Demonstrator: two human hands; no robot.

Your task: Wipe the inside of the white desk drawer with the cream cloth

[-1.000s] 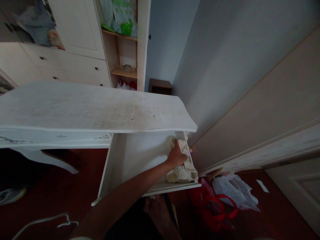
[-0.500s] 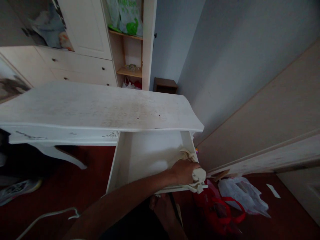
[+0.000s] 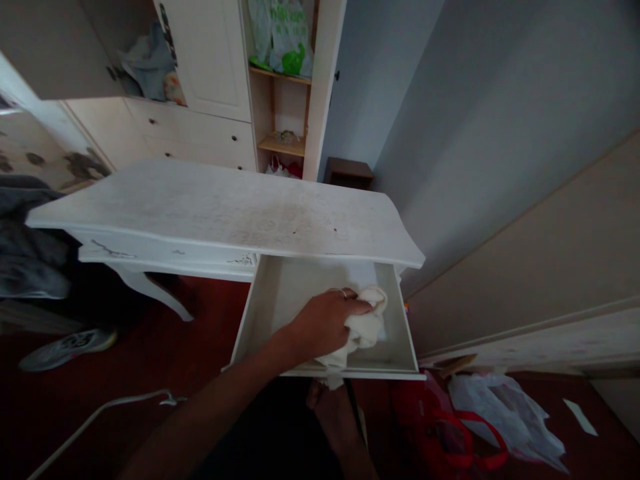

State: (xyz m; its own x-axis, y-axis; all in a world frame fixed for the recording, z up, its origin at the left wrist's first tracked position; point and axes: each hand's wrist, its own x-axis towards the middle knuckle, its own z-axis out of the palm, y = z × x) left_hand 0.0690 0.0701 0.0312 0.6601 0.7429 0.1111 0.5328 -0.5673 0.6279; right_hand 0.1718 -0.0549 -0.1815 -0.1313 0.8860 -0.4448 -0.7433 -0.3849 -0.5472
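Observation:
My left hand [image 3: 325, 321], with a ring on one finger, is closed on a crumpled cream cloth [image 3: 367, 327] inside the pulled-out white drawer [image 3: 247, 333]. Part of the cloth trails over the drawer's front edge. My left forearm crosses above the front left part of the drawer. My right hand [image 3: 331, 408] is low in the shadow, just below and in front of the drawer's front edge; its fingers are too dark to make out. The drawer belongs to a white desk [image 3: 200, 200] with a stained top.
Right of the drawer, a red bag [image 3: 445, 427] and a white plastic bag [image 3: 505, 407] lie on the dark red floor. A shoe [image 3: 70, 348] and a white cord [image 3: 100, 413] are at the left. Behind the desk stands a white cabinet [image 3: 210, 60].
My left hand has moved with the cloth from the drawer's front right corner leftward and into the drawer. The view has shifted, so the furniture appears further right.

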